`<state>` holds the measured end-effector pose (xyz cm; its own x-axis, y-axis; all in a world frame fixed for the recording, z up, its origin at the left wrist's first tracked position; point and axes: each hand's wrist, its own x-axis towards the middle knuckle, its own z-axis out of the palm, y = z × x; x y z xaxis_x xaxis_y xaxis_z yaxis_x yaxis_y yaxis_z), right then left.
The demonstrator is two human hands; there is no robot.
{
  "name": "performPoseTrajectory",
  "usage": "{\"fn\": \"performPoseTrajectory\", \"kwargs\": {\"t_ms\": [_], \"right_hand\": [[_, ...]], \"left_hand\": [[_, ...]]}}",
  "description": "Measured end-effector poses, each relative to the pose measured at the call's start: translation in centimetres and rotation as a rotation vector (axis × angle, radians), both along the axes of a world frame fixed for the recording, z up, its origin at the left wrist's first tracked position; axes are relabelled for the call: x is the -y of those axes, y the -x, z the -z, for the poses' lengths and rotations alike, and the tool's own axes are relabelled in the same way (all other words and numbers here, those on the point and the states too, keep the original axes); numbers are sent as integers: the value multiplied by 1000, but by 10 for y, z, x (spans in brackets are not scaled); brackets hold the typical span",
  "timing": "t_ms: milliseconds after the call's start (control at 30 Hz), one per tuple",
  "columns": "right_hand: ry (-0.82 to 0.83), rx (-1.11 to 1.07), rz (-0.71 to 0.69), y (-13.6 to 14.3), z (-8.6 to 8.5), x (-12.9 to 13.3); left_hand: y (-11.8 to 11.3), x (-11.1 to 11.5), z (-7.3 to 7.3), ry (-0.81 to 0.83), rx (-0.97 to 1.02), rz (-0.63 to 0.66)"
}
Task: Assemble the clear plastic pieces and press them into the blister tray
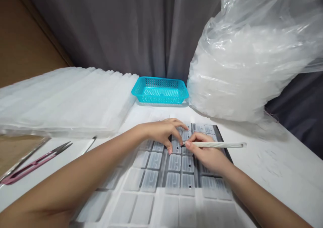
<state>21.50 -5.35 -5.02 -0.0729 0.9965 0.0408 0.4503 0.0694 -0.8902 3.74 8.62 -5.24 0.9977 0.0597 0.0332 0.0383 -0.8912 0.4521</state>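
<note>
Rows of small translucent plastic pieces point(174, 162) lie on the worktop, part of them over a dark sheet point(224, 142). Several pieces in one column carry a black dot. My right hand point(210, 155) grips a slim white pen-like tool point(222, 145) whose dark pointed tip meets a piece near the middle of the rows. Just left of that tip, my left hand point(166, 132) spreads over the pieces, with thumb and fingers apart and fingertips down on them. My right hand hides some pieces beneath it.
A blue perforated basket point(160, 100) stands at the back, between a broad stack of white translucent sheets point(63, 100) and a bulging clear plastic bag point(242, 70) of white material. Pink-handled thread snips point(37, 162) lie at the left. A grey curtain point(113, 29) hangs behind.
</note>
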Motion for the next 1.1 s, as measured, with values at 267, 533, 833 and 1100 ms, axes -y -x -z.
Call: {"fn": "performPoseTrajectory", "kwargs": {"t_ms": [267,533,833,1100], "right_hand": [[258,-129,44,15,9,5],[181,-120,23,16,13,7],[207,-190,23,14,13,7],[173,-215,53,15,10,10]], "left_hand": [[-1,0,5,36,12,-31],[-3,-1,10,88,40,-63],[-2,-3,13,212,98,-69],[0,-6,15,357,175,-71]]}}
